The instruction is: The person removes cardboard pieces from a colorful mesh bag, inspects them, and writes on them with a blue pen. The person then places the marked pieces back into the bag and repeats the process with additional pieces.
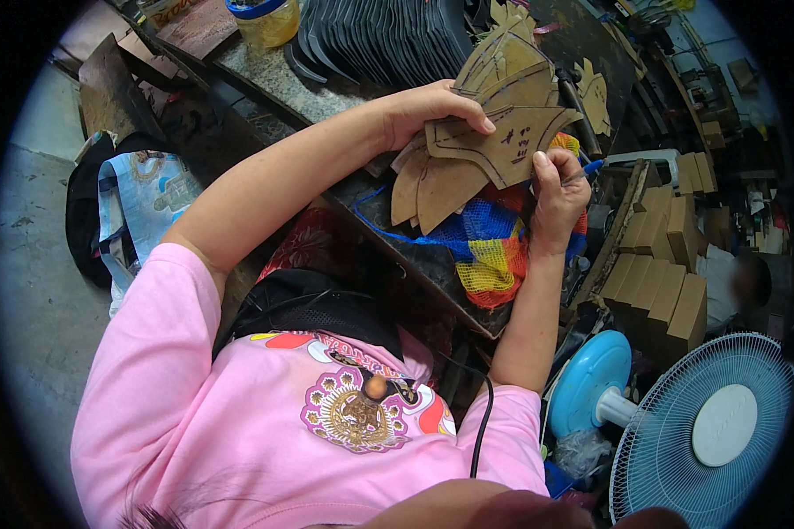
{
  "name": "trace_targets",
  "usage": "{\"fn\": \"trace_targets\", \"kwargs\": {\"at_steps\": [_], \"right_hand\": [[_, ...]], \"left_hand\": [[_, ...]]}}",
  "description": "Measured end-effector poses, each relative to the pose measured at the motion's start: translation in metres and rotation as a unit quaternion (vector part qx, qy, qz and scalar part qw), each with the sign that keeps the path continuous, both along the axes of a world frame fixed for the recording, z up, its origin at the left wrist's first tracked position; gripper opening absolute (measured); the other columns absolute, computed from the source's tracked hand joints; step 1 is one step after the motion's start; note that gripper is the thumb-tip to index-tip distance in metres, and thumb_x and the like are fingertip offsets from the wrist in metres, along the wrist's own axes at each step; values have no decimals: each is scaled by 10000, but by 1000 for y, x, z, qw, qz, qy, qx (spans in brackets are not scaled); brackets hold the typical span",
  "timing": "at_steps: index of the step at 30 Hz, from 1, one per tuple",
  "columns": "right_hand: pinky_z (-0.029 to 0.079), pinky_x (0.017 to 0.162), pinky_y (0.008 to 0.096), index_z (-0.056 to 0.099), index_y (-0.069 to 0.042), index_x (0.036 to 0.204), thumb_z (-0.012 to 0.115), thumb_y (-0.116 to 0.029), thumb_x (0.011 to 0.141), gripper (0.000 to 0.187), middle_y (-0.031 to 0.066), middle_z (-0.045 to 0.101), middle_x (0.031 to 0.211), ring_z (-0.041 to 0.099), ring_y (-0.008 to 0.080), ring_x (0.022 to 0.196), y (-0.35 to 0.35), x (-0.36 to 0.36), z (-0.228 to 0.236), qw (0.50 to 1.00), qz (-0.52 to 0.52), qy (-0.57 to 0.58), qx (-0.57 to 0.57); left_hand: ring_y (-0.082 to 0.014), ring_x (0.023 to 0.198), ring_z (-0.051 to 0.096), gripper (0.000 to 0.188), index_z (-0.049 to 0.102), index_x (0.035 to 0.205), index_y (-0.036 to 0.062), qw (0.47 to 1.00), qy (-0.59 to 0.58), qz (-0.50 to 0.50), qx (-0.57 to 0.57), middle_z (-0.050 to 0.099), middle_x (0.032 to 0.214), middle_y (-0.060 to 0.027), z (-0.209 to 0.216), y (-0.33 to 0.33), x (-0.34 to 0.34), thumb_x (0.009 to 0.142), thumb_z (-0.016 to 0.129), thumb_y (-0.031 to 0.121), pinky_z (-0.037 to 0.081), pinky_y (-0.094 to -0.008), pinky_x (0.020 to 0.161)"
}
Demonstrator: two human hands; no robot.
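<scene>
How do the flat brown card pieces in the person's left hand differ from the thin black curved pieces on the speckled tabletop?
The brown card pieces bear dark drawn lines; the black curved pieces show none that I can see. The brown ones fan loosely in the left hand; the black ones sit in a tight row on the speckled tabletop. Both are thin.

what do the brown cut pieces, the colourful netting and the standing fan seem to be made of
Brown cut pieces: probably matte cardboard, judging by their stiff, flat look and inked lines.
Colourful netting: likely plastic, slightly shiny, from its bright open mesh.
Standing fan: blue base apparently smooth plastic, evenly coloured; thin-ribbed grille could be wire or plastic.
</scene>
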State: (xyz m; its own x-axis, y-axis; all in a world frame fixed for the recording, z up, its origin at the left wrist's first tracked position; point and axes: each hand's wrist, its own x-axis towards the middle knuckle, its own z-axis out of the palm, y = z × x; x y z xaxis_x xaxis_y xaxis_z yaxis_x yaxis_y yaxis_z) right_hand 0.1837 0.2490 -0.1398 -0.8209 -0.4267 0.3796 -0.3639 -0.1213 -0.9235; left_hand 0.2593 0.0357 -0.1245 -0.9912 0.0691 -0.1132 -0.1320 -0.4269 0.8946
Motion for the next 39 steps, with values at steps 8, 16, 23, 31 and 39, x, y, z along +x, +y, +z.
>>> {"fn": "trace_targets", "kwargs": {"at_steps": [8, 16, 23, 31, 39], "right_hand": [[306, 555, 178, 609, -59, 825, 670, -87, 885, 90, -73, 529, 716, 419, 11, 605, 0, 2, 2, 1000, -1, -5, 0], [256, 501, 165, 615, -71, 857, 656, -110, 906, 75, -86, 521, 690, 389, -5, 552, 1, -1, 0, 1000, 4, -2, 1], [448, 730, 197, 583, -29, 989, 774, -67, 833, 249, -18, 605, 878, 556, 52, 796, -5, 4, 4, 1000, 20, -11, -21], [443, 632, 178, 641, -49, 997, 696, -100, 904, 120, -20, 628, 864, 553, 46, 716, 8, -53, 57, 983, -156, 97, -11], [503, 605, 274, 652, -33, 1027, 603, -159, 951, 155, 82, 693, 868, 628, 143, 703, 32, -223, 86, 938, -309, 107, -117]], "left_hand": [[-173, 881, 673, 484, 622, 1137, -5, 1000, 7, 0, 7, 678, 1004, -111, -1, 0, -1, 703, 764, 155, 563, -311, 823], [-180, 880, 673, 502, 609, 1150, -16, 1000, 12, -10, 11, 675, 1014, -123, -2, -1, -2, 703, 761, 154, 564, -317, 821], [-195, 896, 684, 497, 597, 1195, -11, 1000, -3, 5, 21, 678, 1049, -138, -2, -2, -4, 757, 745, 170, 570, -340, 824], [-221, 921, 692, 466, 583, 1215, 13, 997, -11, -11, 76, 682, 1061, -124, -1, 2, -4, 823, 729, 217, 571, -377, 842], [-209, 898, 691, 428, 600, 1189, -4, 997, -29, -10, 77, 686, 1031, -125, -4, -2, -6, 828, 710, 197, 568, -357, 828]]}}
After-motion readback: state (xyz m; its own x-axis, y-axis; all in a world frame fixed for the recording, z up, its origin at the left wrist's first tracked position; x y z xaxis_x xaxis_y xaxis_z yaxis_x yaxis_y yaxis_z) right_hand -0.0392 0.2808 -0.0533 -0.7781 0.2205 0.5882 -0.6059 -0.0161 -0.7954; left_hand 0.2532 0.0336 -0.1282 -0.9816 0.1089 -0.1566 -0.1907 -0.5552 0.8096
